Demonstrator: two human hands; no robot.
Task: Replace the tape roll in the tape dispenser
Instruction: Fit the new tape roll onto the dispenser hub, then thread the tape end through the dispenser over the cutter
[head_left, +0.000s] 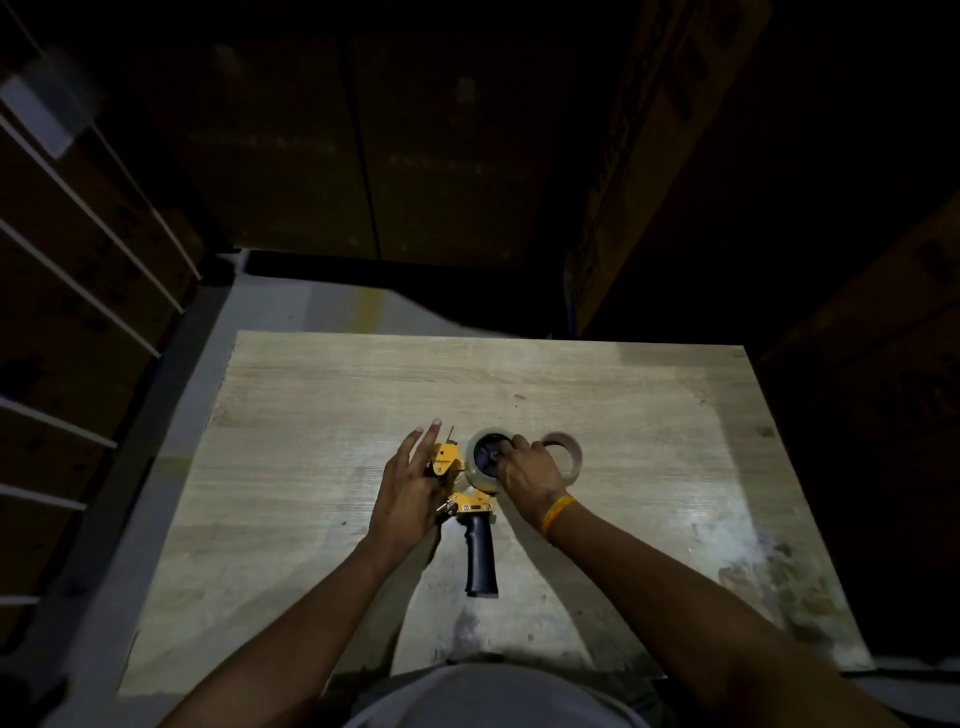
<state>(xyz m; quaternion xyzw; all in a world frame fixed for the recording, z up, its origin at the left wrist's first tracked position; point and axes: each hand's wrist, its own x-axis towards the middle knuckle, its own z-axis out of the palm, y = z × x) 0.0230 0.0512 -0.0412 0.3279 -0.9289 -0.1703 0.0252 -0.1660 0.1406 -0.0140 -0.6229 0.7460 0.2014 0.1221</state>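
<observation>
A yellow tape dispenser (457, 501) with a black pistol handle (481, 553) lies flat in the middle of the wooden table (322, 395). A clear tape roll (480, 470) sits on its black hub. My right hand (527, 470) rests over the roll's right side, fingers gripping the roll at the hub. My left hand (410, 486) presses on the dispenser's yellow front end with the fingers spread. An empty brown cardboard core (566, 457) stands on edge just right of my right hand, partly hidden by it.
Dark cardboard boxes (363, 156) stand behind the table and to the right. Shelving with white rails (78, 249) runs along the left. A grey floor strip (311, 301) shows beyond the table's far edge. The table's right front is scuffed white.
</observation>
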